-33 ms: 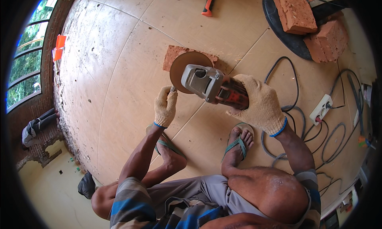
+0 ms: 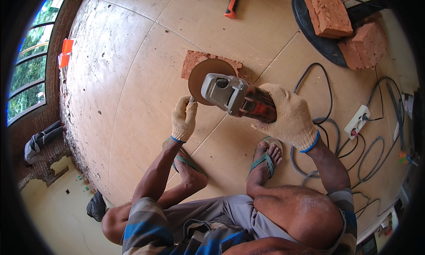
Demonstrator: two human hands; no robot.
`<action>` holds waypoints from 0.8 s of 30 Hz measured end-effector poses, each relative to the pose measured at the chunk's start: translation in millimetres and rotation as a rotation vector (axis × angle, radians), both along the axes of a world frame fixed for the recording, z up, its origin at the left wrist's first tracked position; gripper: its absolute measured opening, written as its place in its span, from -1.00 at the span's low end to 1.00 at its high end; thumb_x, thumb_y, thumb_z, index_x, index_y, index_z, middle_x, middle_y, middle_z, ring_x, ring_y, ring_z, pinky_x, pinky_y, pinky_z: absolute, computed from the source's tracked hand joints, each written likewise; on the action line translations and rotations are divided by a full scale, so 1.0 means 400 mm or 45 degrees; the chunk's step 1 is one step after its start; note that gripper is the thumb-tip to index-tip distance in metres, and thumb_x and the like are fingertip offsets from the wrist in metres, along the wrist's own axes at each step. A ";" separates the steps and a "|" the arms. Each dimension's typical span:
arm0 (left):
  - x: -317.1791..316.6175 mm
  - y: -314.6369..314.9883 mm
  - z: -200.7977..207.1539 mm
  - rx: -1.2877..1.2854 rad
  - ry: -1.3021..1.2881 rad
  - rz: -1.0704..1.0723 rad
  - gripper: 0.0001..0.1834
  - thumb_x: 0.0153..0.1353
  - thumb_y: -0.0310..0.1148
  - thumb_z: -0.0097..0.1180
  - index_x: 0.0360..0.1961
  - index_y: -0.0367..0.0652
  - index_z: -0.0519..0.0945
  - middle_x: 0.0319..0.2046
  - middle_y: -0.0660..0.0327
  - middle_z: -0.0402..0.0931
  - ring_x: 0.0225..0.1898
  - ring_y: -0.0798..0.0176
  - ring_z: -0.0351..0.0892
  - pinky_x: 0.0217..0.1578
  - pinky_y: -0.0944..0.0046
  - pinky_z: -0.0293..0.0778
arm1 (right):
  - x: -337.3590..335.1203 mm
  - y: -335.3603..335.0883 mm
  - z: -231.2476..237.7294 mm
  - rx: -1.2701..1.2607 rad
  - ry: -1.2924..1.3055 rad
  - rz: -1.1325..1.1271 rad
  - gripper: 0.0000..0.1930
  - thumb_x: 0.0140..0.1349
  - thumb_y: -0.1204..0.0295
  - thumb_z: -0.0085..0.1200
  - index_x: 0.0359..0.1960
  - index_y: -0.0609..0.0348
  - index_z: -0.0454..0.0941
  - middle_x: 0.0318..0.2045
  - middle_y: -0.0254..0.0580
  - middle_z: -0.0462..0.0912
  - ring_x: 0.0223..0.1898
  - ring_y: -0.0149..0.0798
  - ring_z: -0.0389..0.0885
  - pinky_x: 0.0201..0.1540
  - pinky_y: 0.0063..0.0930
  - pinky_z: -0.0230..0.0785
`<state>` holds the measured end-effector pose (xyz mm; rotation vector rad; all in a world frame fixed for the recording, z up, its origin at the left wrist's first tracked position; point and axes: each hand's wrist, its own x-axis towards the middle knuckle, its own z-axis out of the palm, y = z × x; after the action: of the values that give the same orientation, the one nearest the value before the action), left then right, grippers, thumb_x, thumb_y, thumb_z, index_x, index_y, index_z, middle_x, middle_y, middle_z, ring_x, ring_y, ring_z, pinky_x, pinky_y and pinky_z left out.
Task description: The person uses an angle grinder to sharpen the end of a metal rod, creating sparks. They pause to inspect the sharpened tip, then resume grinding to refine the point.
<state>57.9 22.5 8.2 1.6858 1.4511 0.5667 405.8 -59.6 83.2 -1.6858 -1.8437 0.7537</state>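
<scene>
My right hand [image 2: 290,115], in a cream knitted glove with a blue cuff, is wrapped round the body of an angle grinder [image 2: 226,93]. Its large brown disc [image 2: 207,80] points to the left. My left hand [image 2: 183,117], gloved the same way, is closed in a pinch at the disc's lower left edge. Between its fingertips the tip of a small grey metal piece [image 2: 191,100] shows, touching or very near the disc; the rest is hidden. Thin sparks fly to the upper right. Beyond the disc a red brick [image 2: 192,62] lies on the tiled floor, partly covered by it.
Looped black cables [image 2: 330,100] and a white power strip [image 2: 357,121] lie at right. Broken bricks [image 2: 327,13] rest on a black round base [image 2: 316,42] at the far right. An orange-and-black handled tool [image 2: 231,7] lies at the far middle. My sandalled foot [image 2: 265,160] is near the cables.
The grinder and its disc have shifted very slightly toward me and left. The spray of sparks looks different. My left hand has stayed in place.
</scene>
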 end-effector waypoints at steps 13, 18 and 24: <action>0.003 0.024 -0.008 0.025 -0.003 -0.004 -0.78 0.64 -0.32 0.13 0.02 -0.26 0.67 -0.26 0.27 0.66 -0.20 0.39 0.55 -0.12 0.25 0.53 | 0.006 0.015 -0.002 -0.048 -0.056 0.012 -0.09 0.01 0.13 0.66 0.40 0.07 0.46 0.12 -0.05 0.72 0.11 0.07 0.80 0.13 -0.07 0.72; -0.004 0.022 -0.005 -0.009 0.078 0.004 -0.79 0.64 -0.33 0.15 0.03 -0.28 0.67 -0.25 0.26 0.67 -0.20 0.40 0.55 -0.12 0.26 0.53 | 0.006 0.015 -0.004 -0.056 0.025 -0.047 -0.10 0.02 0.13 0.66 0.40 0.04 0.47 0.10 -0.07 0.73 0.11 0.06 0.80 0.13 -0.07 0.72; 0.003 0.022 -0.012 0.036 0.032 0.009 -0.79 0.62 -0.33 0.18 0.03 -0.27 0.68 -0.28 0.27 0.66 -0.22 0.41 0.55 -0.15 0.27 0.53 | 0.001 0.010 -0.007 -0.053 -0.015 -0.031 -0.12 0.02 0.14 0.66 0.38 0.05 0.48 0.08 -0.06 0.73 0.10 0.06 0.80 0.14 -0.08 0.72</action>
<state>59.2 31.2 3.4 1.7162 1.4735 0.5747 406.4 -55.5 80.3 -1.7391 -1.8237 0.7786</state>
